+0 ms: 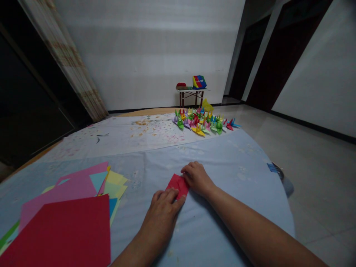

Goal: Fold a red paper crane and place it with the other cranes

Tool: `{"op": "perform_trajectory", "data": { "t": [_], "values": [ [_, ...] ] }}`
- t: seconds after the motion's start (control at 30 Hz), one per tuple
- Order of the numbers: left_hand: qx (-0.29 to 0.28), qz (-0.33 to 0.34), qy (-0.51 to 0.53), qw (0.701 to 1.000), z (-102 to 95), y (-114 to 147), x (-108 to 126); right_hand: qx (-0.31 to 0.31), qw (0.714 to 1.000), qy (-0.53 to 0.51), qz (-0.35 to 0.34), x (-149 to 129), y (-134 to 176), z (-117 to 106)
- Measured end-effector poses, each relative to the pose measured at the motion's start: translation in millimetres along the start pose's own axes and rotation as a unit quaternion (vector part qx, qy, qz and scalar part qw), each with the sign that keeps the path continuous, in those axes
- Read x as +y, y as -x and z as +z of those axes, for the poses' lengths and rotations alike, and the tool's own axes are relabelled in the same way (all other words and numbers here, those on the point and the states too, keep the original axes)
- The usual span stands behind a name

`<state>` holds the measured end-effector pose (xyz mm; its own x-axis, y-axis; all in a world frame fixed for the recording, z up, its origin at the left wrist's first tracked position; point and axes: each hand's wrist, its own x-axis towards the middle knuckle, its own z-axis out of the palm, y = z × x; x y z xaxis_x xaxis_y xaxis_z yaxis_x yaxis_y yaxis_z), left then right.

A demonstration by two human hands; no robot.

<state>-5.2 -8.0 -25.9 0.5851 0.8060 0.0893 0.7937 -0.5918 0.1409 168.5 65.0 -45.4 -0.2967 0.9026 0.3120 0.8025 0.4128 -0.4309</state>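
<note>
A small piece of folded red paper (177, 181) lies on the blue cloth between my two hands. My left hand (161, 212) holds its near side, fingers bent over the paper and thumb at its lower right edge. From the right, my right hand (198, 178) grips the paper's right edge with curled fingers. Its thumb is mostly hidden. Fold lines show on the paper, though its exact shape is partly covered by my fingers.
Loose coloured sheets (69, 226), a large red one on top, are spread at the left. Several folded paper cranes (205, 121) stand at the table's far right. Behind is a small folding table (191, 90) with a colourful bag (199, 82). The round table's edge curves along the right.
</note>
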Motion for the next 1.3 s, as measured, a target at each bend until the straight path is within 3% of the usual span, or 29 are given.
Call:
{"op": "perform_trajectory", "data": {
  "t": [0.07,0.2,0.53,1.3],
  "values": [
    [0.004,0.0,0.004,1.0,-0.6,-0.2,0.2,0.013,0.999,-0.015,-0.027,-0.8,2.8,-3.7],
    [0.019,0.001,0.002,1.0,3.4,0.5,-0.7,-0.044,0.995,-0.037,-0.08,-1.0,9.4,-6.9],
    [0.106,-0.035,-0.054,0.992,27.1,5.3,-5.9,-0.075,0.992,-0.075,-0.07,1.7,12.6,-8.3],
    [0.072,-0.023,-0.04,0.996,22.2,5.2,-7.8,-0.072,0.993,-0.067,-0.064,2.2,12.8,-5.9]
  ]
}}
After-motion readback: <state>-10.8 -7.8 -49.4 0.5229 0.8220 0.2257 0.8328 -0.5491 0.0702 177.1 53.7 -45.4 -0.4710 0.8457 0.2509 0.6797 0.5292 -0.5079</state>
